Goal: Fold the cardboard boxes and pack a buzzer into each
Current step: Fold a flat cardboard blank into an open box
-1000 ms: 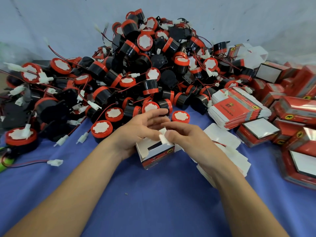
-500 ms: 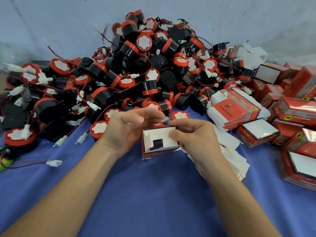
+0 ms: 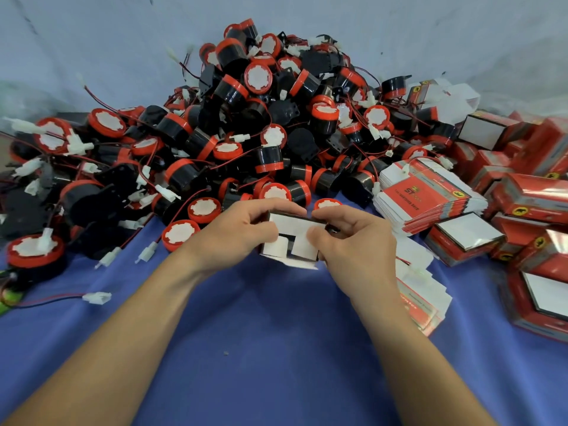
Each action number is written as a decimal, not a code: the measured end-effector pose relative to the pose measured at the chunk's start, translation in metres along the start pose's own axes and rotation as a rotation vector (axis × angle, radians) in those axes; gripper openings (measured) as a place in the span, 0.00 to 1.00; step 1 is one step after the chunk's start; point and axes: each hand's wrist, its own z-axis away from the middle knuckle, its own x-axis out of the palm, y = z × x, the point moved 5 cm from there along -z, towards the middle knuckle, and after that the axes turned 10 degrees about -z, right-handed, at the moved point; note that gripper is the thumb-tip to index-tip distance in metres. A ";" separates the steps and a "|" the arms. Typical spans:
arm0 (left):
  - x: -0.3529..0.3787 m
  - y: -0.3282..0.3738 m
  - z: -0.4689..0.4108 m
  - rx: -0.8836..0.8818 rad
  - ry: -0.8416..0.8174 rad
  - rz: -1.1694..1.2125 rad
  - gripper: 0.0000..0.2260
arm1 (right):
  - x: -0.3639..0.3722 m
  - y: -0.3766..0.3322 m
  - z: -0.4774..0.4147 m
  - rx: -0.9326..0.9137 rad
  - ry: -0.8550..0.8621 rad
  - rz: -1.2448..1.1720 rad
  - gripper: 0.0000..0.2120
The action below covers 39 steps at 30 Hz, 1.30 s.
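Hands close together over blue cloth (image 3: 261, 333): left hand (image 3: 236, 232) and right hand (image 3: 353, 241) pinching small cardboard box (image 3: 295, 229) at either end, long axis left to right, white flaps toward camera. Box sides hidden by fingers. Just behind, buzzer pile (image 3: 246, 133).

Left hand (image 3: 242, 232) and right hand (image 3: 356, 241): both bare. Left forearm (image 3: 138, 318) and right forearm (image 3: 408, 348): bare skin from the wrist down to the lower edge of the view, smooth, slender in build. Knuckles and finger creases are plainly marked. Nails are too blurred to assess.
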 end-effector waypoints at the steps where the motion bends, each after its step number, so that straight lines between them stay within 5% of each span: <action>1: 0.001 0.000 0.001 0.004 -0.010 -0.003 0.25 | 0.002 0.001 0.000 -0.013 -0.006 0.052 0.16; 7: -0.007 -0.006 0.003 0.008 0.177 0.069 0.23 | 0.010 0.004 0.004 -0.050 -0.120 0.279 0.22; 11: -0.007 -0.006 0.000 0.046 0.146 0.279 0.21 | 0.009 -0.008 0.007 -0.135 -0.094 0.150 0.12; 15: -0.006 -0.001 -0.002 0.050 0.072 0.478 0.19 | 0.000 -0.019 0.005 -0.192 -0.108 -0.043 0.12; 23: -0.005 -0.009 -0.001 -0.187 0.468 -0.243 0.09 | -0.004 0.007 -0.009 -0.056 -0.112 0.086 0.11; 26: -0.005 -0.010 0.002 -0.182 0.355 -0.479 0.23 | -0.003 0.006 -0.008 -0.058 -0.113 0.093 0.10; 29: 0.000 -0.015 0.000 -0.192 0.219 -0.340 0.22 | 0.001 0.006 -0.007 -0.061 -0.130 0.136 0.11; 34: -0.007 -0.018 -0.003 -0.185 0.379 0.013 0.17 | 0.003 0.000 -0.002 -0.131 -0.140 0.103 0.23; 39: -0.003 -0.019 -0.002 -0.201 0.385 0.169 0.14 | 0.005 -0.003 0.001 -0.271 -0.104 0.237 0.15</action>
